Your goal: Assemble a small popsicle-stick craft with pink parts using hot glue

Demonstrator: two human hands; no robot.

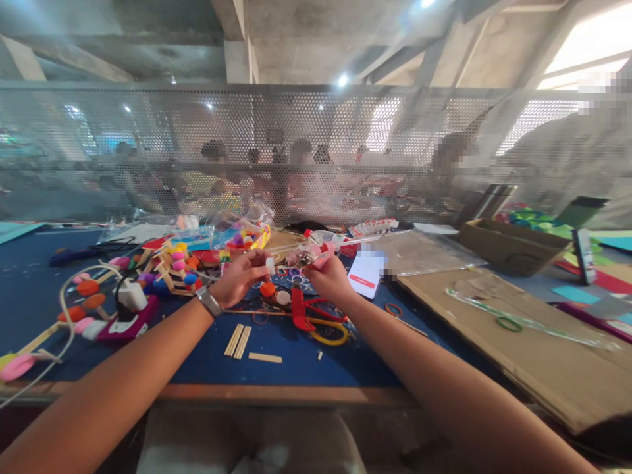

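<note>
My left hand [239, 280], a watch on its wrist, pinches a small white piece [270, 264] between thumb and fingers. To its right, my right hand [328, 280] is closed round a pink glue gun [323, 253] with a clear stick reaching out behind it to the right. The gun's front end is hard to make out among the clutter. Below the hands lie a red-handled tool [299, 311] and a yellow scissor handle [330, 337]. An orange cap-like piece [267, 289] and a pale round disc [283, 298] are near my left fingers. Several wooden craft sticks [237, 341] lie closer to me.
A magenta power block [129, 324] with a white plug and cable stands at left, beside stick-and-pompom pieces [170, 266]. A phone [366, 271] lies beyond my right wrist. Cardboard [474, 322] and an open carton [513, 243] occupy the right. A perforated screen [276, 131] stands behind.
</note>
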